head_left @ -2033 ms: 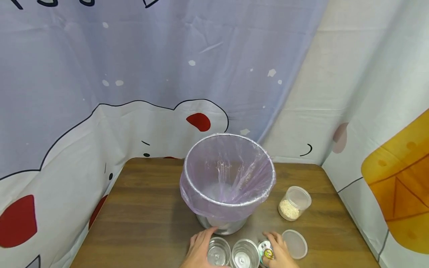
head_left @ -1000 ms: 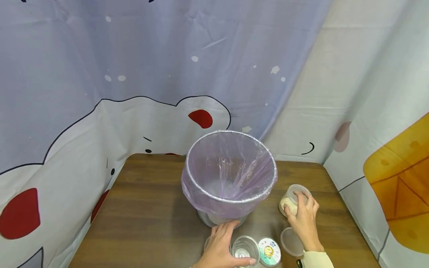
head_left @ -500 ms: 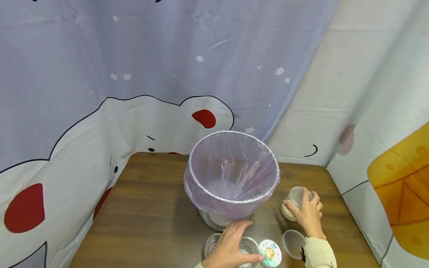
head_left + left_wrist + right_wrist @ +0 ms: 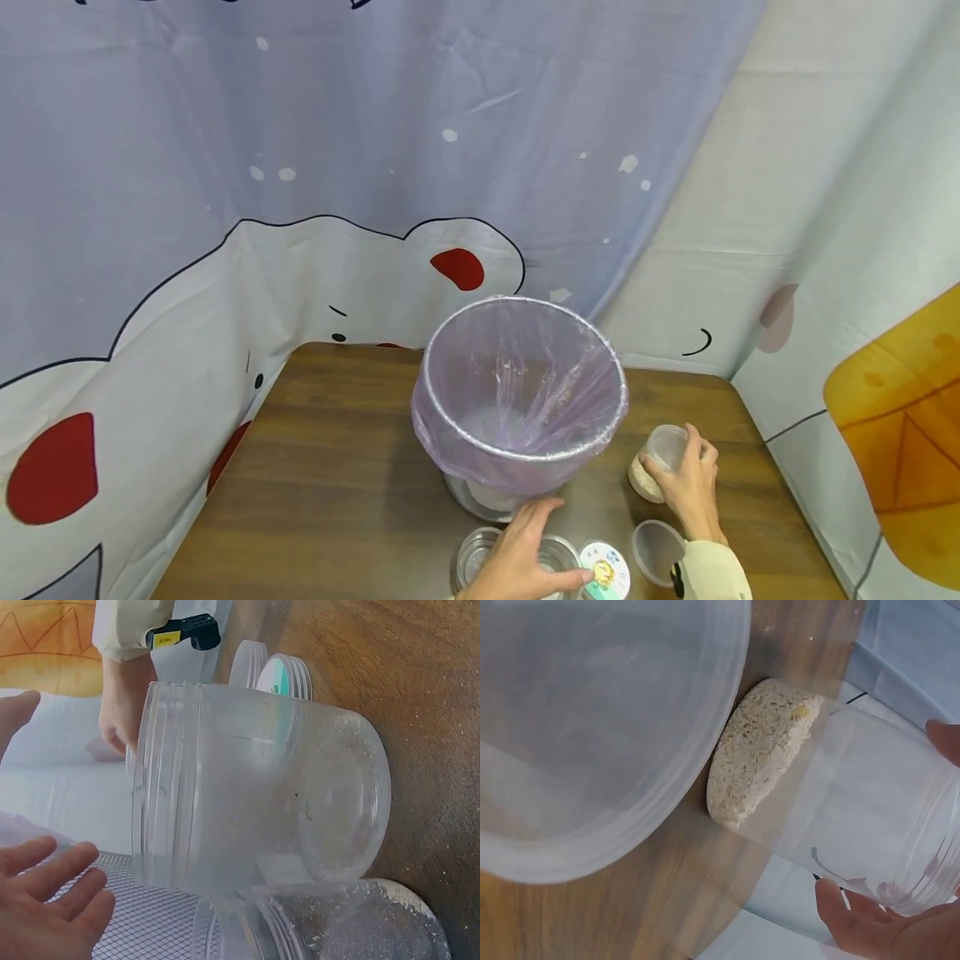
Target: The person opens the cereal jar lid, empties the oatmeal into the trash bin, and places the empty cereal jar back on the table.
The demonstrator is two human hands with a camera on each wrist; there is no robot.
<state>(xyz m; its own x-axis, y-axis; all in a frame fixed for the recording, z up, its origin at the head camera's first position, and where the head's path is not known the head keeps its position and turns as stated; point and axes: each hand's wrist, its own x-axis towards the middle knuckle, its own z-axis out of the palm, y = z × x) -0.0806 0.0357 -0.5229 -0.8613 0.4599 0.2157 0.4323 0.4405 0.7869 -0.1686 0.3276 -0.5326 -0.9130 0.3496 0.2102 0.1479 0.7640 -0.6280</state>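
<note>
My right hand [image 4: 693,487] grips a clear plastic jar [image 4: 666,447] near its threaded neck, with fingers and thumb on opposite sides. Pale flakes [image 4: 757,754] fill the bottom of this jar, heaped to one side. Thumb and fingers spread wide, my left hand [image 4: 517,567] hovers over two clear jars without lids at the table's front. One of these, the left jar [image 4: 474,554], shows whitish residue inside in the left wrist view. The other, the right jar [image 4: 247,787], lies between my left thumb and fingers in that view, without contact.
A bin [image 4: 480,492] lined with a purple bag stands mid-table behind the jars. Beside the right jar is a lid with a white and green label [image 4: 604,571]. A translucent lid [image 4: 657,552] lies in front of the jar of flakes. Printed curtains border the table [image 4: 315,483].
My right hand has moved from the labelled lid to the jar of flakes and taken hold of its neck. My left hand has shifted right across the two other jars, fingers spread.
</note>
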